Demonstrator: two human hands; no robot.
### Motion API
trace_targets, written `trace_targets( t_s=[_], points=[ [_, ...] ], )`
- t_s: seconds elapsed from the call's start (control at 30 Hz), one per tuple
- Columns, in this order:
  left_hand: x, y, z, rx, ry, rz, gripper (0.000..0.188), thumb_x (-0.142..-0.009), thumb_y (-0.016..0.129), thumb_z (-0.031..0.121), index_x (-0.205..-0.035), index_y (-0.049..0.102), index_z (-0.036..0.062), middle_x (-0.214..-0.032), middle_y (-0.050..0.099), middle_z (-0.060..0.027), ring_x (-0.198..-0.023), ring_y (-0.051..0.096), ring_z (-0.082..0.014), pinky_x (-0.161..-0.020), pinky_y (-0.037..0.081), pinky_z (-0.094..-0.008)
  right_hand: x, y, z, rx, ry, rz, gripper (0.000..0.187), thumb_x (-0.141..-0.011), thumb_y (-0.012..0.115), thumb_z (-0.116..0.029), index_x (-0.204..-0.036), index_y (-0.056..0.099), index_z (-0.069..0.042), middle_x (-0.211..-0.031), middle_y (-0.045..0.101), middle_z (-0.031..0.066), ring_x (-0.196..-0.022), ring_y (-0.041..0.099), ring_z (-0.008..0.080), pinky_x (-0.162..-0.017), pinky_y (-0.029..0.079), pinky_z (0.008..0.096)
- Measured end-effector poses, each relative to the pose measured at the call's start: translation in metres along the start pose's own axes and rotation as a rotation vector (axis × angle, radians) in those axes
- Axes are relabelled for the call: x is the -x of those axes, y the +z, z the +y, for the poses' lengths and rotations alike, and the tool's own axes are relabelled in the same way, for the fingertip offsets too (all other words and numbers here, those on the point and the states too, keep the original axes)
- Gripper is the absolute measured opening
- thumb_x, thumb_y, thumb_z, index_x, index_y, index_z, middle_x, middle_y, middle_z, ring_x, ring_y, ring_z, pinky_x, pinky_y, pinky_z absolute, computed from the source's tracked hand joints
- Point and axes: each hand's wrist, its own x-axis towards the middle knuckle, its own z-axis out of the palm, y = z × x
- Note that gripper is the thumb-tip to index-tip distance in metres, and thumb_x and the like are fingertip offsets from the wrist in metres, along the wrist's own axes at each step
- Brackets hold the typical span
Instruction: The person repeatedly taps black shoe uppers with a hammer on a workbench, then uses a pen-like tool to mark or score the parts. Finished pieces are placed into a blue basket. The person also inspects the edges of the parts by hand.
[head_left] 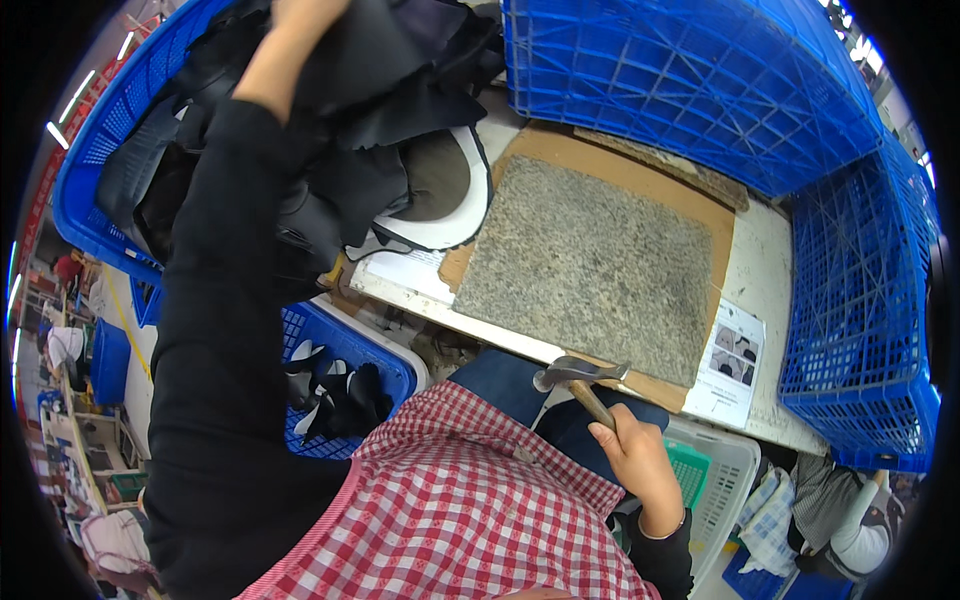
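As right hand (pixel 640 452) holds hammer (pixel 582 374), left hand (pixel 303 14) by black pieces (pixel 378 62)

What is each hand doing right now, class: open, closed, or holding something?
Left hand: at the black pieces; fingers cut off by the picture's edge, so cannot be told.
Right hand: closed, holding the hammer.

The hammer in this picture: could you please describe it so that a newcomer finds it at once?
Find the grey speckled slab on the white table. Just below its lower edge in the picture, the right hand holds the hammer. Its curved metal head on a wooden handle differs from the flat slab and printed sheet.
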Motion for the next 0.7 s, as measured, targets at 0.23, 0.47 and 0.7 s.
trace_targets(
  t_s=[0.23, 0.47, 0.7],
  points=[
    [0.104, -0.062, 0.083, -0.047, 0.744, 0.705, 0.048, -0.082, 0.071, 0.009, -0.130, 0.068, 0.0097, -0.145, 0.054, -0.0179, -0.135, 0.046, -0.0432, -0.113, 0.032, -0.0540, 0.011, -0.008, 0.000, -0.013, -0.015, 0.146, 0.027, -0.099, 0.068, -0.024, -0.095, 0.055, -0.002, -0.069, 0.059, 0.0232, -0.069, 0.062, 0.0470, -0.055, 0.044, 0.0503],
    [0.266, 0.024, 0.165, 0.229, 1.089, 0.071, 0.052, -0.087, 0.062, 0.017, -0.139, 0.062, 0.0155, -0.125, 0.066, -0.0104, -0.125, 0.057, -0.0322, -0.113, 0.031, -0.0549, 0.030, -0.001, 0.016, 0.057, 0.202, 0.301, 0.030, -0.102, 0.064, -0.028, -0.092, 0.051, -0.002, -0.067, 0.060, 0.0240, -0.068, 0.062, 0.0480, -0.055, 0.044, 0.0529],
    [0.369, 0.015, 0.156, 0.137, 0.695, -0.487, 0.059, -0.081, 0.064, 0.012, -0.140, 0.059, 0.0074, -0.097, 0.064, -0.0075, -0.091, 0.066, -0.0264, -0.082, 0.052, -0.0381, 0.019, -0.004, 0.038, 0.213, 0.250, 0.380, 0.030, -0.104, 0.061, -0.029, -0.094, 0.051, -0.002, -0.066, 0.061, 0.0254, -0.065, 0.063, 0.0495, -0.053, 0.045, 0.0549]
  ],
)
